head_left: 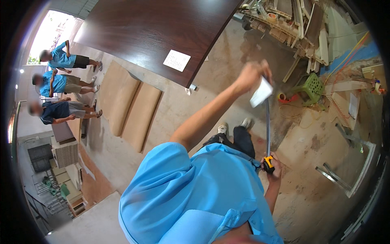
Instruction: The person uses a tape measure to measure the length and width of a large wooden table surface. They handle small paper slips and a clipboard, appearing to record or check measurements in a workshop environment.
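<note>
My left arm reaches out ahead, and my left hand [252,75] is closed, its fingers blurred. A small white sheet of paper [261,93] hangs from it, with a thin dark thing beside it that I cannot make out. Lower down, my right hand [276,167] grips a yellow and black tape measure [268,164] near my waist. The tape's blade [268,126] is pulled out and runs up toward the paper; whether my left fingers hold its end is hidden.
A dark brown wooden panel [158,32] with a written white label [177,60] stands ahead. Brown sheets [129,110] lie on the floor to the left, near several people [61,83]. At right are scrap wood [302,28], a green plastic stool [310,88], cables and a metal frame [367,162].
</note>
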The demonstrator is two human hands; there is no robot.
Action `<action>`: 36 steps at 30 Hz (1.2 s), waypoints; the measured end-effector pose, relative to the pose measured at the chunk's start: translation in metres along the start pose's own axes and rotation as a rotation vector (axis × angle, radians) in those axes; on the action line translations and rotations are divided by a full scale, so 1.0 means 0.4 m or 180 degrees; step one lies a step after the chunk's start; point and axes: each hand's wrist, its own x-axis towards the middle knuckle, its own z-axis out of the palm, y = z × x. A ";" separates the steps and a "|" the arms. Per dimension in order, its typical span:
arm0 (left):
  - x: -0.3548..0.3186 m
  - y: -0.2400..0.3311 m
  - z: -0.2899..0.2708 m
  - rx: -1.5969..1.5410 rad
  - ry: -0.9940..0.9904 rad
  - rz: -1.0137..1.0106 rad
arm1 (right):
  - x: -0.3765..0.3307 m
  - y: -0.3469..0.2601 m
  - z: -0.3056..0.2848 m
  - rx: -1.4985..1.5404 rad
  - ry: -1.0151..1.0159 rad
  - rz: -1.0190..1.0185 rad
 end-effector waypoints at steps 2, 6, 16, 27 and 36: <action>-0.095 -0.094 0.081 -0.0009 -0.0237 -0.0541 | -0.051 0.032 0.001 0.0139 0.0107 0.0003; -0.266 -0.240 0.218 -0.0087 -0.0517 -0.0567 | -0.107 0.081 0.008 0.0233 0.0305 -0.0133; -0.505 -0.408 0.437 0.2057 -0.1750 -0.1392 | -0.279 0.169 -0.131 0.0080 0.0600 -0.0723; -0.621 -0.666 0.537 0.1990 -0.2715 -0.2239 | -0.518 0.365 -0.171 0.1873 0.2062 -0.1850; -0.737 -0.847 0.898 0.2624 -0.3810 -0.1708 | -0.769 0.555 -0.309 0.3177 0.3871 -0.1895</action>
